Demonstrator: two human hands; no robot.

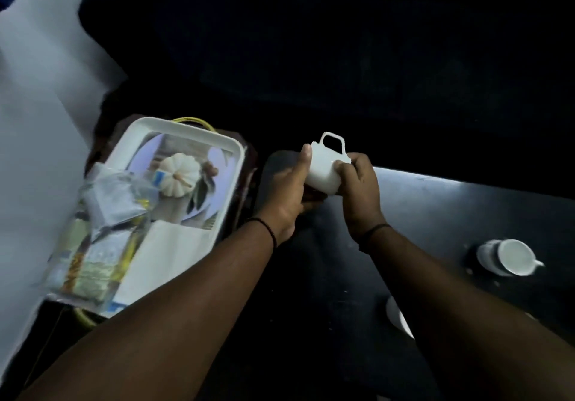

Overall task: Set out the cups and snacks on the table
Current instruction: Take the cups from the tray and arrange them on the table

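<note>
A white cup (pixel 325 170) with a squared handle is tilted in the air above the dark table (pixel 435 201). My left hand (pixel 287 189) grips its left side and my right hand (pixel 357 182) grips its right side near the handle. Another white cup (pixel 510 260) stands on the table at the right, its handle pointing right. On the left, a white tray (pixel 174 129) with a pumpkin picture holds clear snack packets (pixel 102 238).
A white curved thing (pixel 399 319), partly hidden by my right forearm, lies near the table's front. A pale wall (pixel 34 120) runs along the left. The far side is dark and shows little. A yellow cord (pixel 199 122) peeks out behind the tray.
</note>
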